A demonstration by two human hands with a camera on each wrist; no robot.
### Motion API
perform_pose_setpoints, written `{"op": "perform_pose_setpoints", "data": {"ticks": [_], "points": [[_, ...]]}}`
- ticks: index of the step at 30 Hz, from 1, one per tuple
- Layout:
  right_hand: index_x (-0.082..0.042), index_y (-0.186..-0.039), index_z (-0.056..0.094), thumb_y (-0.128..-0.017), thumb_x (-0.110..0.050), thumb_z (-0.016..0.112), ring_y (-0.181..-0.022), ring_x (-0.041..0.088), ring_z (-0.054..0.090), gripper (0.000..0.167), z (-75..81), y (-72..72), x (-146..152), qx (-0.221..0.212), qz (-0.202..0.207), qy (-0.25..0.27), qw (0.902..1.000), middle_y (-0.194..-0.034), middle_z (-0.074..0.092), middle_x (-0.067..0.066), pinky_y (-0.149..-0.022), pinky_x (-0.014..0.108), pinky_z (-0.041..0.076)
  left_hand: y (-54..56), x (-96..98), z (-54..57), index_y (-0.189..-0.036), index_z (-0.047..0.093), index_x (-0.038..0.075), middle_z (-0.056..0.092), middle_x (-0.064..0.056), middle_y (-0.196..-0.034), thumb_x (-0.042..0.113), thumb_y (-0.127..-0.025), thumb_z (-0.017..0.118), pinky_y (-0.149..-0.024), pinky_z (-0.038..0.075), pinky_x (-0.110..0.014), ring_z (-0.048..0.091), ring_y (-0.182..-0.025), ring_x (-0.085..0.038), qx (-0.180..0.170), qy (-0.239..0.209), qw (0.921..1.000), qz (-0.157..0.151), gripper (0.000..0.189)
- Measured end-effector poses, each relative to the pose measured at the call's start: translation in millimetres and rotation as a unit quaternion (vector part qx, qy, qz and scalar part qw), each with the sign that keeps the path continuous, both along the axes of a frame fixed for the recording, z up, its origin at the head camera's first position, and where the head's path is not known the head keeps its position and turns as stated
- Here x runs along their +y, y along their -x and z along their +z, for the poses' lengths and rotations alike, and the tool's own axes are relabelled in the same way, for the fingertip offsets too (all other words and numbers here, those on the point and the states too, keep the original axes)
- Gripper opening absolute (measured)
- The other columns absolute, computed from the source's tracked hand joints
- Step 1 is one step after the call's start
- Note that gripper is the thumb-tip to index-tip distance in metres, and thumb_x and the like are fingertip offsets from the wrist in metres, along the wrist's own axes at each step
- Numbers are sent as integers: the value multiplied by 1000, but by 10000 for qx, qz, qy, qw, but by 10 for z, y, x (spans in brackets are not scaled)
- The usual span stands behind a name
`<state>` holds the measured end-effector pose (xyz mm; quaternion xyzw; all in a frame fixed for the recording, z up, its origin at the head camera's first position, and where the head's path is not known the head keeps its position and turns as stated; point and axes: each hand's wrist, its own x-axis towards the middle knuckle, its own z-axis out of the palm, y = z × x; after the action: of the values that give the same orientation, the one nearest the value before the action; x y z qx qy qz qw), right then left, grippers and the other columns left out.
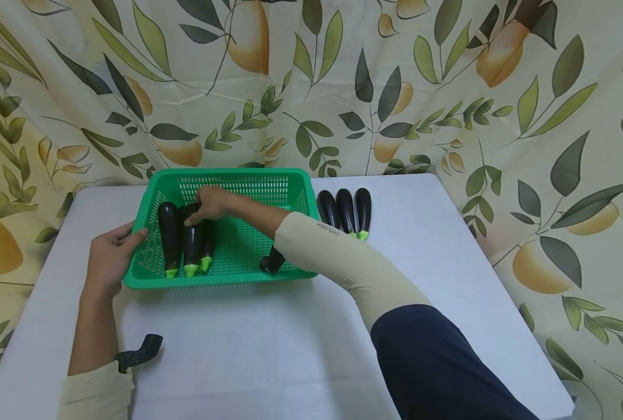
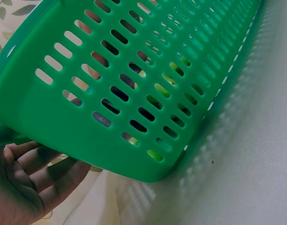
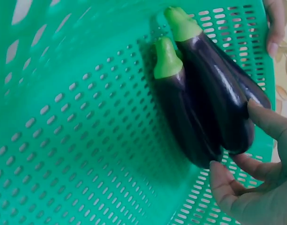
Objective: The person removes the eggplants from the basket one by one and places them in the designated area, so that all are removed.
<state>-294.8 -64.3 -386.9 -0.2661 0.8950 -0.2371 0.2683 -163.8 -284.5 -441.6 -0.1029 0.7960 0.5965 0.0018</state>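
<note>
Right hand (image 1: 209, 204) on eggplant (image 1: 191, 248) in basket (image 1: 227, 283)

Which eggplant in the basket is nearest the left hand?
The leftmost eggplant in the green basket, nearest the end the left hand grips. The other two lie farther right.

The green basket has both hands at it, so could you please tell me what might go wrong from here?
The eggplants inside lie close together, so the right hand might nudge one while handling another. The left hand holds the green basket at one end; a push could slide it into the three eggplants on the table beside it.
</note>
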Motion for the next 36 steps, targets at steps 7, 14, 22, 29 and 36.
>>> {"op": "perform_pose_setpoints", "data": {"ticks": [7,14,22,29,36], "points": [[-2,-93,53,-91,-9,84,-77,12,51,32,22,-35,188,-1369,-820,1516,9755,-93,49,3,-77,23,55,12,18,1,-154,44,-8,66,31,-89,36,-108,61,-66,59,-19,69,-76,5,-11,6,10000,-13,66],[-3,-145,39,-95,0,76,-106,27,65,63,207,-114,521,-2319,-1433,2766,9215,-126,54,17,-89,38,61,11,11,-7,-155,43,-7,66,33,-85,35,-108,61,-63,60,-21,71,-71,2,-67,-9,10000,43,66],[-4,-146,43,-102,-4,65,-112,35,65,49,562,-222,1106,-2303,-1916,3791,8755,-126,59,17,-98,48,57,-9,-23,8,-156,43,-6,65,31,-87,36,-107,62,-63,60,-22,70,-71,3,-90,59,9998,186,66],[-10,-156,42,-107,-7,51,-125,39,55,49,690,-345,1704,-2080,-1971,4300,8562,-151,44,18,-102,53,48,-7,-45,7,-156,41,-7,65,32,-85,35,-108,60,-62,60,-22,71,-70,2,-59,81,9999,110,67],[-14,-158,42,-111,-9,44,-136,41,44,47,572,-370,2491,-1832,-2538,4632,8291,-161,32,16,-109,58,42,-15,-9,-19,-156,40,-8,66,30,-86,36,-109,59,-64,61,-23,71,-72,0,-124,12,9999,-41,67]]}}
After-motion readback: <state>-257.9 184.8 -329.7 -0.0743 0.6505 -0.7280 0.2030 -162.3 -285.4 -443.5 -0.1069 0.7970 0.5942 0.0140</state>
